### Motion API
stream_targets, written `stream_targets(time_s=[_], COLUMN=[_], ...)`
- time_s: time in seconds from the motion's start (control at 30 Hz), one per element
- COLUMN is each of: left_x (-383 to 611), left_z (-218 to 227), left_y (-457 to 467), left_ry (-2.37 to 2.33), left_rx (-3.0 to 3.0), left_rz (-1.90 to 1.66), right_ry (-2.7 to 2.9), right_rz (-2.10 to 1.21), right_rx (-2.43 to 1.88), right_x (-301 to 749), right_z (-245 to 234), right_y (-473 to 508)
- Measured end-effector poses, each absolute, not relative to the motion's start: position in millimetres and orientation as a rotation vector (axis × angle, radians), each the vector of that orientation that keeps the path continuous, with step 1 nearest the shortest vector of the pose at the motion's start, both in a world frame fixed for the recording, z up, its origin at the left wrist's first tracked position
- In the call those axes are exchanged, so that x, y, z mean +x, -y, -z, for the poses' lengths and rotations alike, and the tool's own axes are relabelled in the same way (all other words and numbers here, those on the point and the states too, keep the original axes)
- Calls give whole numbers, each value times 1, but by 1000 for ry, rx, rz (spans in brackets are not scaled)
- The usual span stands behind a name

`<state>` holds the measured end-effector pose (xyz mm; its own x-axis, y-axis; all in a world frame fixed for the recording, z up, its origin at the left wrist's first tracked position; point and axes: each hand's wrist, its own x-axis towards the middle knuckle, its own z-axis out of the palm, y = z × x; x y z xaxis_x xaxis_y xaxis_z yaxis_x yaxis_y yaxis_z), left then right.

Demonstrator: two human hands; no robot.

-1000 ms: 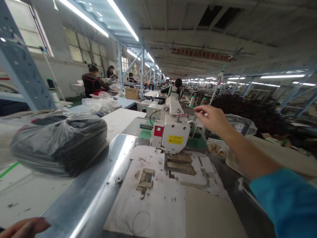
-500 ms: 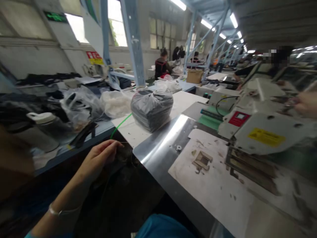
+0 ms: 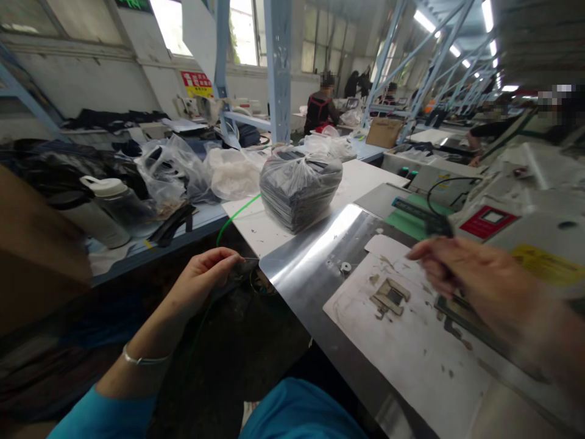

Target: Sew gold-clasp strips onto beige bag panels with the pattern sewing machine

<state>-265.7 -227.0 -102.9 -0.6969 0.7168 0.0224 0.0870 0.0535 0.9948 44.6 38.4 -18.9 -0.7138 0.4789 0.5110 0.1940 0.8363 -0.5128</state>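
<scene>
My left hand (image 3: 212, 268) pinches the end of a thin thread (image 3: 251, 259) left of the metal table plate (image 3: 315, 268). The thread runs right toward the plate, then is too faint to follow. A small round metal bobbin (image 3: 346, 267) lies on the plate. Over the white template sheet (image 3: 406, 341), my right hand (image 3: 475, 274) is closed and blurred, in front of the sewing machine (image 3: 530, 195). A dark smear shows above its fingers; whether they hold it I cannot make out. The sheet has a rectangular cutout with a tan frame (image 3: 390, 297).
A bagged stack of dark cloth (image 3: 299, 189) stands on the white tabletop (image 3: 247, 225) beyond the plate. Bottles (image 3: 121, 204) and crumpled plastic bags (image 3: 176, 171) crowd the left bench. A green cord (image 3: 235, 214) hangs at the table edge. Other people (image 3: 322, 107) sit farther back.
My right hand has come from the machine's upper right side down and left over the template sheet. My left hand still pinches the thread. The view has shifted slightly.
</scene>
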Motion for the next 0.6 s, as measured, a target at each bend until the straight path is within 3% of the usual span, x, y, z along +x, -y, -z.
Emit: stream_targets(time_s=[0.17,0.3,0.6], left_x=[-253,-251,-252], left_z=[98,100,107], left_y=[239,245,244], left_ry=[-1875,-1862,-1836], left_rx=[778,828,879], left_rz=[-1640,-1623,-1641], right_ry=[2687,2905,2891], right_rz=[-291,-100,272], right_rx=[-263,-392,-364], right_x=[-9,-28,-39], right_z=[62,78,96], right_y=[13,24,17])
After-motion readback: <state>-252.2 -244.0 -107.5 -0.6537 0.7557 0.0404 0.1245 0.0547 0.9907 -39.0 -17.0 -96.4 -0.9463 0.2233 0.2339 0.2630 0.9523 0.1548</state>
